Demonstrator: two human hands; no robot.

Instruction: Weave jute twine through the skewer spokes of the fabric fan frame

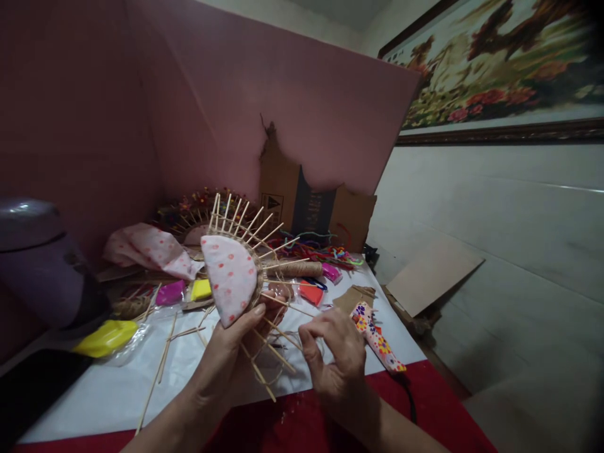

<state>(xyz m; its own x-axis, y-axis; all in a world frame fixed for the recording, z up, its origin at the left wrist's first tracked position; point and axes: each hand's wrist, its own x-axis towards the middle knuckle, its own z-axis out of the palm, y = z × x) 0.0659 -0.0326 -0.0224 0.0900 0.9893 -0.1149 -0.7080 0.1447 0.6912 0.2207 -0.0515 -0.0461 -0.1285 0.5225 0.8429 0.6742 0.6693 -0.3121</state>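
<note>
My left hand (236,346) grips the lower edge of a half-round craft piece covered in white cloth with red dots (231,277). Thin wooden sticks (255,223) fan out from its curved rim, with twine woven between them near the base. My right hand (335,349) is closed in a pinch beside the tips of the lower sticks (278,355). Thin strands loop around there, but what sits between its fingertips is too small to make out. Behind the piece lies a roll of twine (299,269).
Yellow clay packets (106,338), purple packets (170,292) and a red one (311,291) lie on the white table cover. A flower-patterned glue gun (377,340) rests at right. Behind are dotted cloth (148,248), torn cardboard (278,182) and another stick fan. A lilac container (42,270) stands left.
</note>
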